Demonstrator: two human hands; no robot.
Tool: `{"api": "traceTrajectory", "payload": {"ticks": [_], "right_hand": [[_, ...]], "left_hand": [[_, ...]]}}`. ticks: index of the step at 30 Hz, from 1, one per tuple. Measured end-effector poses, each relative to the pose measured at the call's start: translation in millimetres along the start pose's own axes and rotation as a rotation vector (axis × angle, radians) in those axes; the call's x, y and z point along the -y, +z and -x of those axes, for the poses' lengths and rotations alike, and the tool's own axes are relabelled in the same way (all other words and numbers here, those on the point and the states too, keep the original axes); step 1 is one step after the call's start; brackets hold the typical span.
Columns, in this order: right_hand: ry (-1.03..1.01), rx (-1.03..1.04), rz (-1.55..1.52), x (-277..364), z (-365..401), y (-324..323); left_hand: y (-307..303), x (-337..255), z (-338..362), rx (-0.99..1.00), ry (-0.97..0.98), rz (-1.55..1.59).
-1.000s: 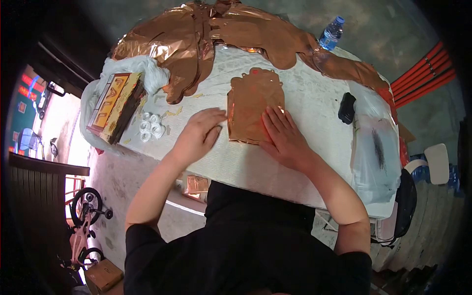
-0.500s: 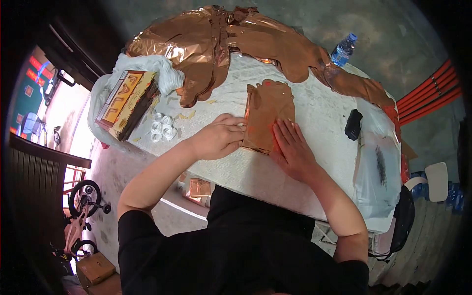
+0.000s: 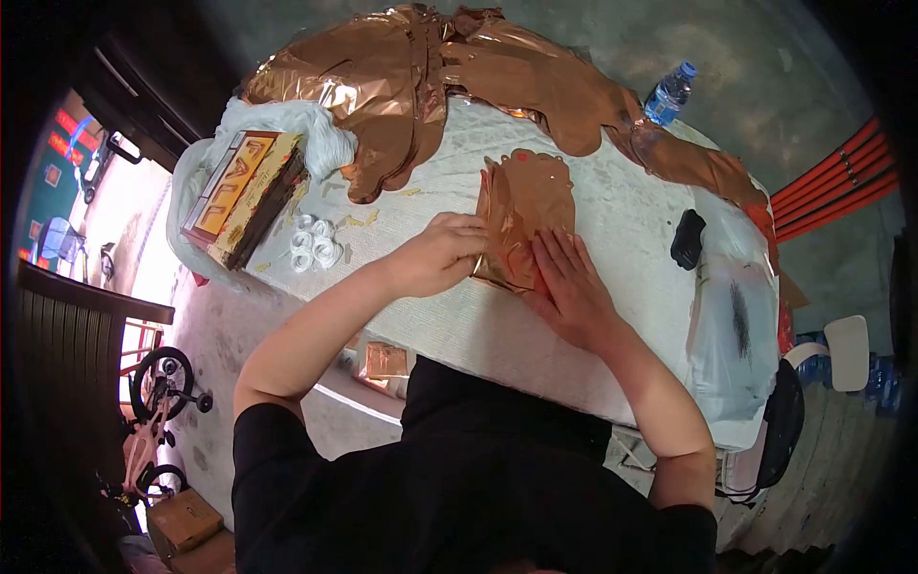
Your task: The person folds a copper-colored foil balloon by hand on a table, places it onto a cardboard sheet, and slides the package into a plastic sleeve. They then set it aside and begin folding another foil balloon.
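Note:
A copper-coloured foil piece (image 3: 537, 196) lies flat on the white-covered table in front of me, its left side raised in a creased fold. My left hand (image 3: 448, 253) pinches that left edge between thumb and fingers. Flat on the lower right part of the foil rests my right hand (image 3: 571, 287), fingers stretched out and slightly apart. Left of the foil are several small white ribbon rolls (image 3: 314, 244), beside an open box (image 3: 247, 196) with gold lettering.
More copper foil (image 3: 545, 86) covers the table's far edge. A water bottle (image 3: 669, 94) stands at the back right. On the right lie a black object (image 3: 687, 239) and a plastic bag (image 3: 734, 325); white plastic (image 3: 320, 134) surrounds the box.
My left hand has moved slightly right and up, and the foil's left side has lifted and creased inward. My right hand has stayed nearly in place.

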State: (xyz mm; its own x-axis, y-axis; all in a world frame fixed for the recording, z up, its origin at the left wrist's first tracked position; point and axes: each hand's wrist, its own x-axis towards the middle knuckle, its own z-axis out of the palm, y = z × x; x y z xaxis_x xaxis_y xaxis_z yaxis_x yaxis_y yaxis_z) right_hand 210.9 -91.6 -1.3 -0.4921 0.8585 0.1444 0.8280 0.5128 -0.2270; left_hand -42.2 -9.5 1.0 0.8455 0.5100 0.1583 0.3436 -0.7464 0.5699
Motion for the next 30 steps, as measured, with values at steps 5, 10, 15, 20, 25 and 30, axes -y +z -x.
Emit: {"api": "traceTrajectory", "payload": {"ticks": [5,10,15,20,25,30], "right_hand": [[-0.009,0.006,-0.002,0.5,-0.2,-0.9],[-0.039,0.039,-0.035,-1.3,-1.9,-6.5],[0.037,0.081,-0.118,-5.9,-5.1,-6.2],[0.029,0.023,-0.021,-4.1,-9.8,-0.7],[0.070,-0.011,-0.041,-3.4,-12.5,7.6],[0.074,-0.013,-0.020,-5.8,-14.0,11.1]], "left_hand": [[-1.2,4.0,-7.0,0.026,0.099,-0.035],[-3.0,3.1,-10.4,-0.013,0.162,0.022],[-5.9,-4.0,-6.6,-0.017,0.027,0.150],[-7.6,4.0,-6.2,-0.042,0.074,0.058],[-7.5,-4.1,3.0,-0.060,0.025,0.102],[-4.1,-1.3,13.9,0.000,0.114,-0.120]]}}
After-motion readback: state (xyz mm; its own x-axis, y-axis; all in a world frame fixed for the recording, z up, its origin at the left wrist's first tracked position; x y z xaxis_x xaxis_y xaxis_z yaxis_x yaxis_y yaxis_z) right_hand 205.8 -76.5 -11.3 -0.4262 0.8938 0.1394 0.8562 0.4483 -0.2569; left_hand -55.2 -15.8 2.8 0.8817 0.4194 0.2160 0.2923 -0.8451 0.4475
